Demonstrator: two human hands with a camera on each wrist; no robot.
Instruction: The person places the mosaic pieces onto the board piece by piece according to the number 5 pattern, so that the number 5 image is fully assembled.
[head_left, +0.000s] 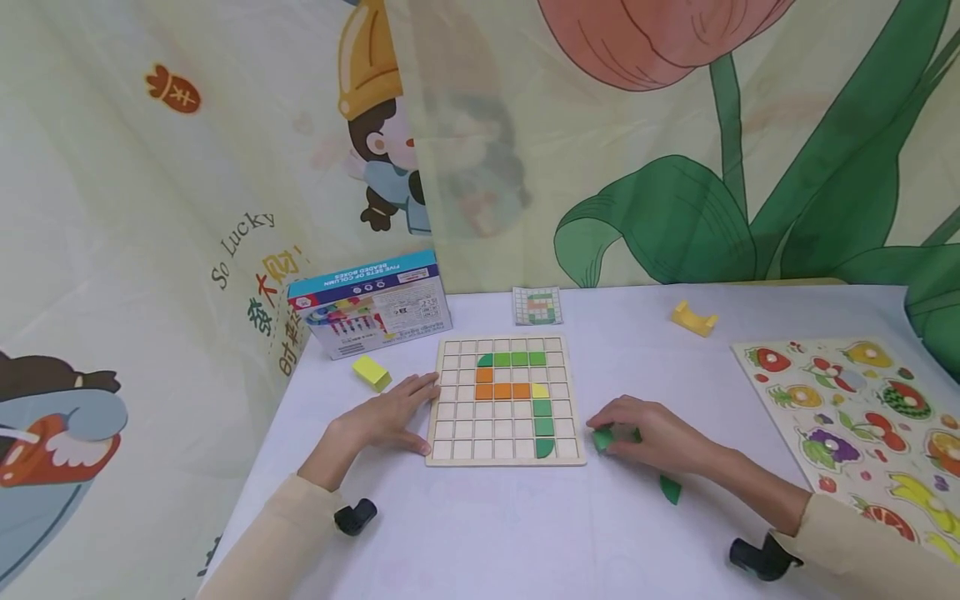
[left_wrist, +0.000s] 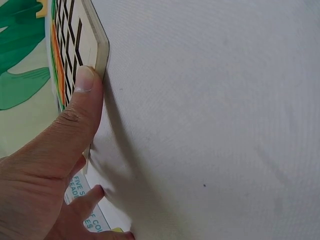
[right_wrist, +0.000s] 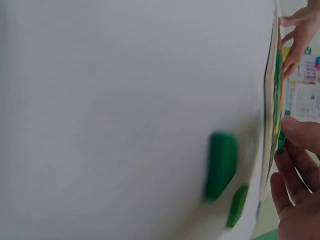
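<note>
A wooden grid board (head_left: pixel 457 450) lies on the table with green, orange and yellow pieces in some squares. My left hand (head_left: pixel 390 414) rests at its left edge, thumb (left_wrist: pixel 86 82) touching the rim and the other fingers spread. Just right of the board, my right hand (head_left: pixel 651 432) pinches a small green piece (head_left: pixel 602 439) between thumb and fingers. On the table by that hand lie a green block (right_wrist: pixel 221 165) and another green piece (right_wrist: pixel 237 206), both blurred in the right wrist view. The latter, a rounded piece (head_left: pixel 670 489), shows below the hand in the head view.
Behind the board lies a small pattern card (head_left: pixel 537 307). A cardboard box (head_left: pixel 371 308) and a yellow block (head_left: pixel 371 373) are at the back left. A yellow curved piece (head_left: pixel 693 318) sits back right, near a fruit-picture board (head_left: pixel 847 417).
</note>
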